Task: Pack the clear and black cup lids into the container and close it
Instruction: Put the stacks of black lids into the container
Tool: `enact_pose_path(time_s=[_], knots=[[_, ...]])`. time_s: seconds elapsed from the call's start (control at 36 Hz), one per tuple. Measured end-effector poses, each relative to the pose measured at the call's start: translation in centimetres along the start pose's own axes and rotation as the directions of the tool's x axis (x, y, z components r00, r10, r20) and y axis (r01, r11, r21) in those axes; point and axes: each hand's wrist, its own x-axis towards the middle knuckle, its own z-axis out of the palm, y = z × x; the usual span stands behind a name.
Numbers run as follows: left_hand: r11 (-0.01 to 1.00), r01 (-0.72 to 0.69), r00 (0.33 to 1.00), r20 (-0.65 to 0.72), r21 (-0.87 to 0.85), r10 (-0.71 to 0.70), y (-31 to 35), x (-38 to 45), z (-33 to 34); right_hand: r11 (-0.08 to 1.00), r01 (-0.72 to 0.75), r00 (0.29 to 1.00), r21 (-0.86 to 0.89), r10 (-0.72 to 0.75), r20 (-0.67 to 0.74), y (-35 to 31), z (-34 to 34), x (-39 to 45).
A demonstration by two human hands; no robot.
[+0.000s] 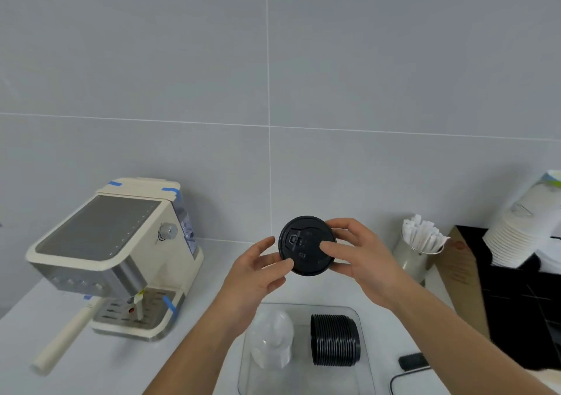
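I hold one black cup lid [305, 247] up above the counter, its top face toward me. My left hand [258, 268] pinches its lower left rim. My right hand [359, 253] grips its right side, thumb pressed on the face. Below the hands, a clear plastic container [364, 361] stands open on the counter. Inside it, a stack of clear lids [271, 338] lies on the left and a stack of black lids [334, 340] lies on its side on the right. No cover for the container is in sight.
A cream espresso machine [118, 255] with a long handle stands at the left. A metal cup of wrapped straws [417, 245] is at the right, beside a black rack [516, 297] holding stacked white paper cups [516, 236]. A small black device with a cable [414, 361] lies right of the container.
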Motion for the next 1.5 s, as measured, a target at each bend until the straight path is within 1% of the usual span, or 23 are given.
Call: enact_pose_path(time_s=[0.06,0.19,0.31,0.39,0.53,0.61,0.72,0.78,0.86,0.97,1.08,1.17,1.25,1.39,1.5], knots=[[0.999,0.033,0.998,0.057,0.023,-0.034,-0.2,-0.5,0.0,0.999,0.028,1.0,-0.044,-0.029,-0.009,0.1,-0.5,-0.8],[0.994,0.105,0.978,0.177,0.043,-0.111,0.1,-1.4,0.6,0.98,0.102,0.994,-0.17,-0.096,0.044,0.2,-1.7,-2.3],[0.989,0.125,0.97,0.201,0.081,-0.139,0.0,-1.7,1.0,0.947,0.133,0.991,-0.291,-0.119,0.068,0.3,-2.5,-3.3],[0.982,0.111,0.96,0.238,0.151,-0.146,-0.5,-2.0,1.3,0.906,0.165,0.986,-0.389,-0.142,0.088,0.5,-2.8,-4.0],[0.975,0.095,0.953,0.266,0.199,-0.147,-1.8,-2.0,1.6,0.868,0.172,0.983,-0.466,-0.124,0.133,1.6,-3.6,-4.9],[0.959,0.059,0.944,0.298,0.278,-0.144,-2.4,-2.1,1.9,0.78,0.239,0.97,-0.578,-0.165,0.179,2.4,-4.1,-5.1],[0.915,-0.016,0.945,0.305,0.403,-0.118,-3.2,-2.2,2.5,0.612,0.304,0.952,-0.73,-0.157,0.264,3.0,-4.6,-5.3],[0.886,-0.055,0.943,0.316,0.461,-0.106,-3.6,-2.1,2.9,0.576,0.324,0.945,-0.751,-0.155,0.288,3.4,-4.6,-5.4],[0.864,-0.066,0.945,0.308,0.5,-0.106,-4.4,-1.8,3.1,0.548,0.331,0.943,-0.768,-0.155,0.296,4.1,-4.7,-5.5],[0.864,-0.074,0.953,0.291,0.498,-0.086,-5.2,-1.5,3.1,0.528,0.337,0.94,-0.779,-0.149,0.306,4.6,-5.0,-5.6],[0.864,-0.071,0.953,0.289,0.499,-0.089,-6.0,-1.5,3.1,0.501,0.303,0.95,-0.811,-0.091,0.298,5.3,-5.5,-5.5],[0.85,-0.062,0.957,0.272,0.524,-0.098,-7.1,-1.5,3.0,0.519,0.229,0.966,-0.824,-0.016,0.258,6.5,-6.1,-5.5],[0.865,-0.011,0.955,0.262,0.502,-0.14,-8.6,-1.5,2.9,0.528,0.17,0.974,-0.832,0.036,0.221,8.0,-6.5,-5.8],[0.891,0.052,0.943,0.272,0.452,-0.194,-10.5,-1.7,3.0,0.567,0.132,0.978,-0.813,0.059,0.2,10.4,-6.7,-6.3],[0.903,0.132,0.927,0.273,0.408,-0.259,-11.6,-1.9,3.0,0.611,0.093,0.979,-0.786,0.086,0.183,11.8,-6.8,-6.5]])
